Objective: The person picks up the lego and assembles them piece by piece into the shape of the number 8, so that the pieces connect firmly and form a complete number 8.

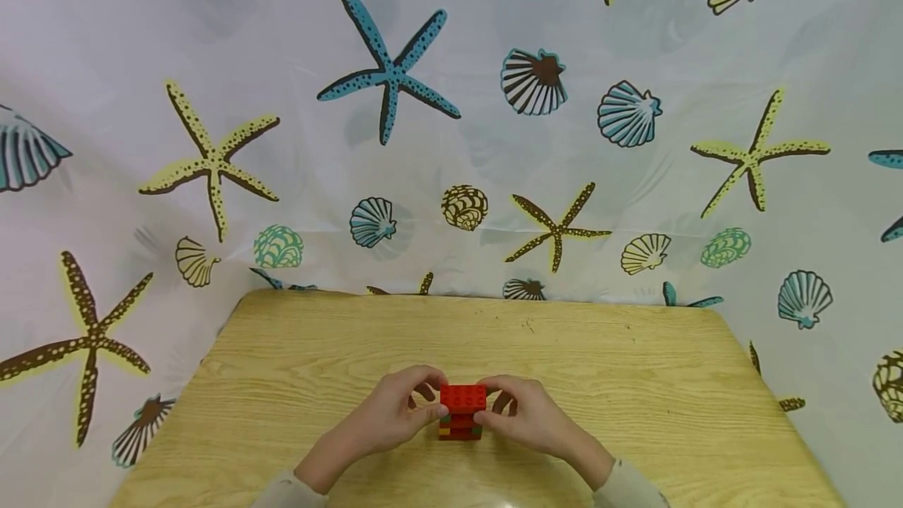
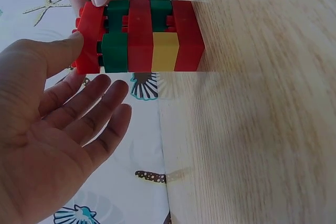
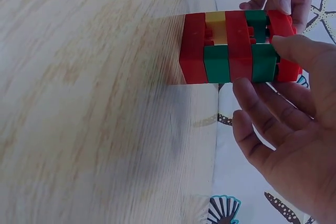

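Observation:
A small tower of toy building bricks stands on the wooden table, made of red bricks with small green and yellow ones sandwiched between them. Its top red brick [image 1: 462, 396] sits slightly askew, studs showing in a thin gap over the green bricks [image 2: 115, 53]. My left hand [image 1: 391, 414] pinches that top brick at its left end, thumb in front and index finger behind. At the other end my right hand [image 1: 525, 412] pinches it the same way. A yellow brick [image 2: 165, 52] is low on the left side, above the bottom red brick [image 3: 192, 48].
The pale wooden table [image 1: 317, 351] reaches back to a white curtain [image 1: 296, 38] printed with starfish and shells, which hangs behind it and on both sides. Light sleeves [image 1: 292, 492] cover both forearms near the front edge of the view.

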{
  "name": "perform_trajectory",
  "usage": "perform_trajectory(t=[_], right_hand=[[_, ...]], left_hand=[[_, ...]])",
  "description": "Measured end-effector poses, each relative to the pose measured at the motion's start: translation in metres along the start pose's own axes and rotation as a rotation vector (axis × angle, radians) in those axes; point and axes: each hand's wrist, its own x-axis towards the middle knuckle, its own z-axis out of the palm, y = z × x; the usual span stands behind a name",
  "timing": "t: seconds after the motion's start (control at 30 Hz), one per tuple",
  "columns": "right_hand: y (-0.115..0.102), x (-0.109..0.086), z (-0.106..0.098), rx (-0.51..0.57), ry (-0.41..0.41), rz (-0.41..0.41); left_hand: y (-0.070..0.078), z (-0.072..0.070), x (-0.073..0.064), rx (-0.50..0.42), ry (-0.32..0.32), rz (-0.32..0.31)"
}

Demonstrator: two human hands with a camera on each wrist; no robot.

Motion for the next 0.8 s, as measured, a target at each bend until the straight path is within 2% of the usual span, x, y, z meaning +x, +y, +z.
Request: perform_trajectory(t=[0.3, 0.8], right_hand=[[0.0000, -0.0005, 0.0000, -0.002, 0.005, 0.002], [-0.0011, 0.0008, -0.0013, 0.005, -0.008, 0.003]], left_hand=[[0.0019, -0.0001, 0.0010, -0.035, -0.028, -0.033], [-0.0015, 0.0009, 0.0006, -0.050, -0.025, 0.003]])
